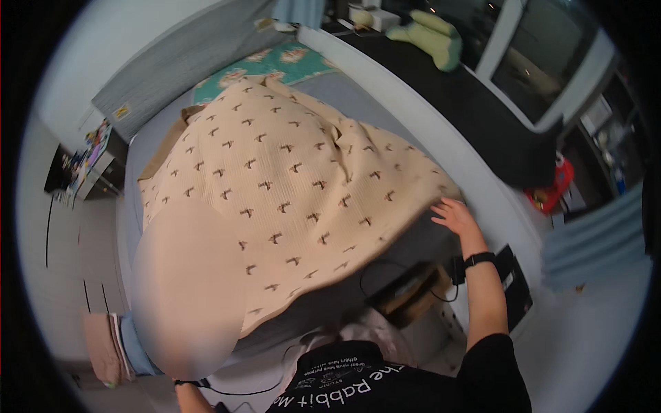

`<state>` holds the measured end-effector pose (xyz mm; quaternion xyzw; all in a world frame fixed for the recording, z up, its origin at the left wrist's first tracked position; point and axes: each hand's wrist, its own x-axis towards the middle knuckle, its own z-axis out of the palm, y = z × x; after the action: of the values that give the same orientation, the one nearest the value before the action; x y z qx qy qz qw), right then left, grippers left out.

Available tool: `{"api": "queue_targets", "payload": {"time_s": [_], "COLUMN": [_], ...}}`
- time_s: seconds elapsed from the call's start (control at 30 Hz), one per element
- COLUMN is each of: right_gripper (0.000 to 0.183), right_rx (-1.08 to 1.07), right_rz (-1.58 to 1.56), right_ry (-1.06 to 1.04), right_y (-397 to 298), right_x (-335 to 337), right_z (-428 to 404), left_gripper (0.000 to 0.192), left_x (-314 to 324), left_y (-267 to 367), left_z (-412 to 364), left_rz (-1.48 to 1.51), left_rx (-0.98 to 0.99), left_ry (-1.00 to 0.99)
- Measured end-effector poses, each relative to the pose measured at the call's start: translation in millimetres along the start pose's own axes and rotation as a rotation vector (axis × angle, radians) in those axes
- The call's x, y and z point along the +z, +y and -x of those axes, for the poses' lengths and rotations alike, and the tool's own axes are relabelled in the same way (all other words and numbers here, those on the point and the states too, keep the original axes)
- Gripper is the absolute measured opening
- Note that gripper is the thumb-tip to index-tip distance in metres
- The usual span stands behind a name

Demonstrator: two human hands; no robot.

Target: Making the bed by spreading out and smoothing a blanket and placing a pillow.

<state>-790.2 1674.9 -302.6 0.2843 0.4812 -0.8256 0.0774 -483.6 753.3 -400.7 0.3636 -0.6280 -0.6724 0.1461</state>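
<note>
A cream quilt [281, 191] with small dark figures and a brown border is spread over the bed, bunched into folds on its right side. My right hand [455, 217] is at the quilt's near right corner, fingers apart and palm side down; whether the fingertips touch the border cannot be made out. A black band circles that wrist. At the lower left my left forearm [192, 398] shows, also with a dark wristband. My left hand itself is hidden by a large blurred oval that also covers part of the quilt's left side.
Behind the quilt lie a green floral mat [299, 57] and a grey headboard [181, 57]. A dark ledge [413, 88] with a green plush cushion [431, 38] runs along the window. A cardboard box [413, 294] with cables stands by the bed's foot; folded textiles [103, 346] lie lower left.
</note>
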Motion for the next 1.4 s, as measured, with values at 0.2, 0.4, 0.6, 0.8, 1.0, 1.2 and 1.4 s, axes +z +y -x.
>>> {"api": "queue_targets", "payload": {"time_s": [0.2,0.4,0.6,0.8,1.0,1.2,1.4], "right_gripper": [0.032,0.024,0.023,0.023,0.022,0.022,0.022], "right_rx": [-0.204,-0.498,-0.642,-0.530,-0.217,-0.275,-0.256], "right_rz": [0.312,0.696,0.881,0.795,0.737,0.557,0.561], "right_ry": [0.059,0.122,0.408,0.796,0.643,0.522,0.279], "right_y": [28,3,-18,29,64,79,41], "right_x": [59,112,113,86,89,67,31], "right_z": [135,305,458,537,578,551,423], "left_gripper": [0.021,0.024,0.025,0.023,0.027,0.023,0.021], "left_x": [117,168,214,267,317,345,409], "left_y": [-68,-64,-68,-81,-64,-77,-59], "left_z": [-19,-33,-12,11,34,39,59], "left_rz": [0.144,0.057,-0.041,-0.170,-0.264,-0.152,-0.118], "left_rx": [-0.357,-0.428,-0.559,-0.676,-0.582,-0.657,-0.586], "left_ry": [-0.208,-0.192,-0.476,-0.633,-0.729,-0.712,-0.647]}}
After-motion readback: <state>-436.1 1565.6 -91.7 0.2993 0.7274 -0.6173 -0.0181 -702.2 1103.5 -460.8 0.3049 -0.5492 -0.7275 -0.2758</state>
